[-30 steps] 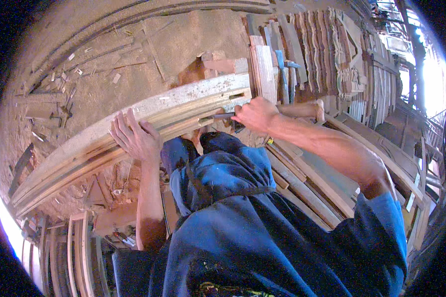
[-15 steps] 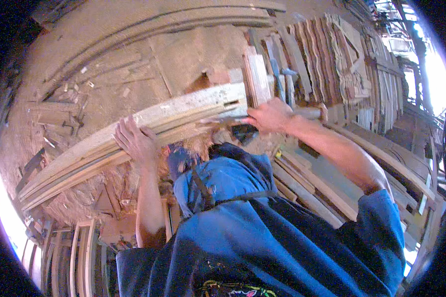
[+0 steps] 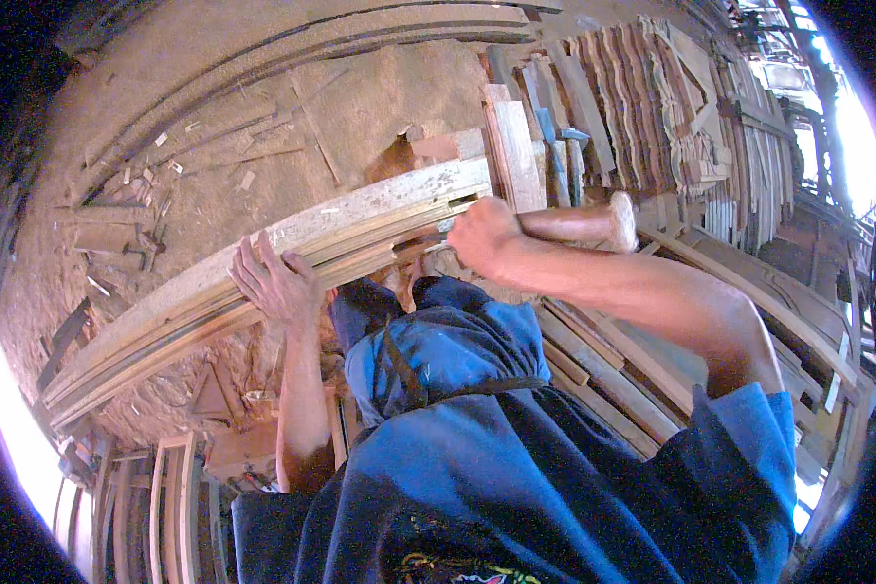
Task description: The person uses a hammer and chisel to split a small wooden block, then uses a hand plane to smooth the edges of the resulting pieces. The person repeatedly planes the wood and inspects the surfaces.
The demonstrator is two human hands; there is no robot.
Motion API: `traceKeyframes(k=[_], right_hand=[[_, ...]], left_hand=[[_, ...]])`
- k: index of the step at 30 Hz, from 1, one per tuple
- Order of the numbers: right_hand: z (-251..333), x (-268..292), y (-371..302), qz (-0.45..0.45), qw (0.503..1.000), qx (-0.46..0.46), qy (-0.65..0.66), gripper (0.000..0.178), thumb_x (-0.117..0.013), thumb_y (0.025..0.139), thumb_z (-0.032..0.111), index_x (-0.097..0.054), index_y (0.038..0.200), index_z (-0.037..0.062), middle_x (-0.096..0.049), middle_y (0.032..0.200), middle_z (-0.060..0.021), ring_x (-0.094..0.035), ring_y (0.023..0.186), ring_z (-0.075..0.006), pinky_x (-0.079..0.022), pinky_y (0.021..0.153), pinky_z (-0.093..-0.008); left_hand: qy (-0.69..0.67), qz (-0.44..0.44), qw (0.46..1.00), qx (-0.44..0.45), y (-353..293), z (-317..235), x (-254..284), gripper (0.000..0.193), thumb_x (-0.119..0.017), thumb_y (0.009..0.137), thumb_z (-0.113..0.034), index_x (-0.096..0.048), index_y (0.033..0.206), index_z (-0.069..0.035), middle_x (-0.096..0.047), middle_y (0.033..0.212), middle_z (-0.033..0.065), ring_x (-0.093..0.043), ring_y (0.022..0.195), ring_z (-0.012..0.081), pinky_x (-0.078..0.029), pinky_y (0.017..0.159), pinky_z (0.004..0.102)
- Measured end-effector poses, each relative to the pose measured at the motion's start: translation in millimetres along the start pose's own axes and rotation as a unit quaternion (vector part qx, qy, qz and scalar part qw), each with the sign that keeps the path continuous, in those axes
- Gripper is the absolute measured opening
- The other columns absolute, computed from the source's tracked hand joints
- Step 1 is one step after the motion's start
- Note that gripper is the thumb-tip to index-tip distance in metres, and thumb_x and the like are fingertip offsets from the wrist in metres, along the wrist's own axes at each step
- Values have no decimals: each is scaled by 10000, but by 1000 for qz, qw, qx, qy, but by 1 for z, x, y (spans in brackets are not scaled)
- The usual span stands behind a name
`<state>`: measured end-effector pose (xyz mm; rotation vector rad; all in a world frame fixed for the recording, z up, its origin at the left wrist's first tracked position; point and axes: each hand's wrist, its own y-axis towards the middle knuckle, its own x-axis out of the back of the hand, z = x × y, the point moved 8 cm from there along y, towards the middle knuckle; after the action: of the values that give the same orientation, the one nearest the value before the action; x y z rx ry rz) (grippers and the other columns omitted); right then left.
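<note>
My left hand [image 3: 280, 282] lies with fingers spread on top of a bundle of long wooden boards [image 3: 370, 202] that runs from far left to the middle. A slot is cut near the right end of the boards. Close to that slot, my right hand [image 3: 485, 238] is closed around a chisel with a thick wooden handle [image 3: 574, 226]. The handle's flared, worn butt points right. Its front end points left along the near side of the boards, and my fist partly hides it. Below the boards are my blue shirt and apron [image 3: 448, 360].
A blue-headed hammer [image 3: 560, 136] lies by short upright boards [image 3: 514, 146]. Stacked wavy-edged slats [image 3: 642, 107] stand at the far right, with long planks [image 3: 613, 380] beside me. Wood scraps [image 3: 131, 238] litter the dusty floor at left; frames [image 3: 165, 506] stand lower left.
My right hand has moved left and slightly nearer with the chisel, showing more of its handle. Loose shavings seen falling near the boards are gone from there. My left hand stays on the wood.
</note>
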<state>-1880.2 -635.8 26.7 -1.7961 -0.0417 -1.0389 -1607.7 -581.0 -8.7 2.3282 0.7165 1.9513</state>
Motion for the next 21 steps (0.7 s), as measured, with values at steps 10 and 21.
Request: traceKeyframes(k=[10,21], right_hand=[[-10,-22,6,-152,984,92,7,494,-527,990,483,-725,809,68,-676,596,-84,-707,589,-257,-554,537,-410],[-54,-31,-61,-80,978,-35,187,541,-421,1028,525,-687,966,58,-706,754,-196,-718,733,-404,-576,677,-538]], left_hand=[[-30,-9,1000,-5,2,-4,5,459,-549,884,-193,-578,1317,-44,-511,1394,225,-424,1341,430,-270,1165,598],[8,-6,1000,-11,-1,-1,2,487,-550,866,-163,-554,1339,-44,-510,1395,231,-451,1322,421,-284,1163,592]])
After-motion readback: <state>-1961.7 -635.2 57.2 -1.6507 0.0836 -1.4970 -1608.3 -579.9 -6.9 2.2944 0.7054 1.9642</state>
